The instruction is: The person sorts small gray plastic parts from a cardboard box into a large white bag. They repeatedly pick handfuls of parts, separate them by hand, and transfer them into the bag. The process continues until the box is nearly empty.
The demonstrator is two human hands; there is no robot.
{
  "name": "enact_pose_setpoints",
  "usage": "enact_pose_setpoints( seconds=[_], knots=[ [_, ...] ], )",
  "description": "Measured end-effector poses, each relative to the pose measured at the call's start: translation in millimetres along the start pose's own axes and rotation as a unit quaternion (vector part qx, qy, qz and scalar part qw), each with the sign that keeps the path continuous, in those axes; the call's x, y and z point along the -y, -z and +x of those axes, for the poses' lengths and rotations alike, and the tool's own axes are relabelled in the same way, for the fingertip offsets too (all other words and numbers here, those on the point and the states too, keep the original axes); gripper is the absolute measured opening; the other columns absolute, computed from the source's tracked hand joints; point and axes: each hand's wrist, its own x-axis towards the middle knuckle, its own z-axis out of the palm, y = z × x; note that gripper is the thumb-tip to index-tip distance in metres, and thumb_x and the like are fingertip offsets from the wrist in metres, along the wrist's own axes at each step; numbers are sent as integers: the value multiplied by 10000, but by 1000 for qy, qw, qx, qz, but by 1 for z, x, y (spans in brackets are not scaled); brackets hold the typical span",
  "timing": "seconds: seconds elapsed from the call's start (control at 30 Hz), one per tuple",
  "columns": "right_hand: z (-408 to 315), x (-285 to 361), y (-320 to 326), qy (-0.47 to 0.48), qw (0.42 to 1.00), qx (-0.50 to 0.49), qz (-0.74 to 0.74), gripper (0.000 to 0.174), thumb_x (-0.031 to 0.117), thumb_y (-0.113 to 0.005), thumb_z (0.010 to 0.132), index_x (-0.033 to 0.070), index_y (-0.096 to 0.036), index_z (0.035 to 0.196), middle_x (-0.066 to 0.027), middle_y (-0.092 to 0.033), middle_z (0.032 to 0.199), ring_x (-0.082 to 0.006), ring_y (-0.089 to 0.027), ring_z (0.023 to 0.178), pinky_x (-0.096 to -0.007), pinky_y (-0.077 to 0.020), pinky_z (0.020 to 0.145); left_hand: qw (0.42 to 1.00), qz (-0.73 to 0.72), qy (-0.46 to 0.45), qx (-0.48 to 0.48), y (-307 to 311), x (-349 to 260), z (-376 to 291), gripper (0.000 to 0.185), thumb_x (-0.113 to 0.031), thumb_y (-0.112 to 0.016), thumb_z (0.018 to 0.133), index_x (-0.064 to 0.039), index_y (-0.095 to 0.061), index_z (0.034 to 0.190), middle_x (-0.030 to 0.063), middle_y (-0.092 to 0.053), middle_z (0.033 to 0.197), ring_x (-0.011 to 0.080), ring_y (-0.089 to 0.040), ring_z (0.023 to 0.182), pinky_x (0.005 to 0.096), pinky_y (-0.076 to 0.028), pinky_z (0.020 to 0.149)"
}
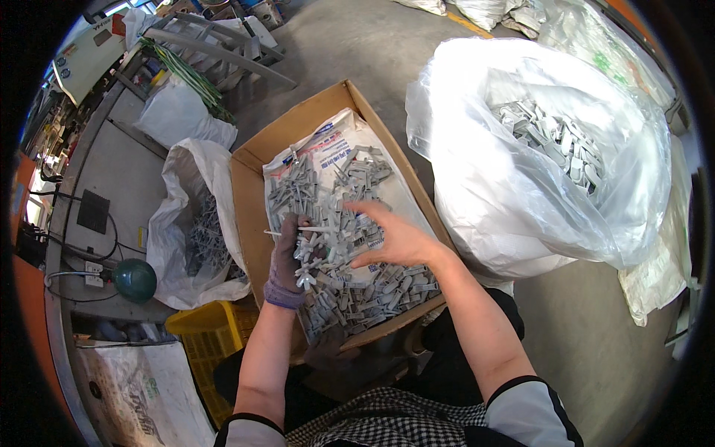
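My left hand, in a grey-purple knitted glove, grips a cluster of pale plastic moulded pieces on sprues. A thin white rod sticks out crosswise past its fingers. My bare right hand hovers just to the right, thumb and fingers spread, with nothing seen between them. Both are over a cardboard box lined with a printed white sack. Small grey plastic clip-like parts are heaped in the box's near end. More grey pieces lie towards the far end.
Right of the box stands a large clear-and-white plastic bag with flat grey parts. On the left, a white sack holds thin grey sprues. A yellow plastic crate, green lamp shade and metal stepladder are nearby.
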Motion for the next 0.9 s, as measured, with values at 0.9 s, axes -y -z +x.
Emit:
enact_pose_setpoints(
  seconds=[0.9],
  knots=[
    [-21,-6,-12,-305,887,166,-304,444,253,-680,871,3,-515,1199,-203,-544,1145,-380,-544,1101,-475,-451,898,598,586,-417,-354,137,-111,50,290,-223,-520,952,6,-644,1080,166,-638,1058,314,-610,921,383,-482,819]
  ],
)
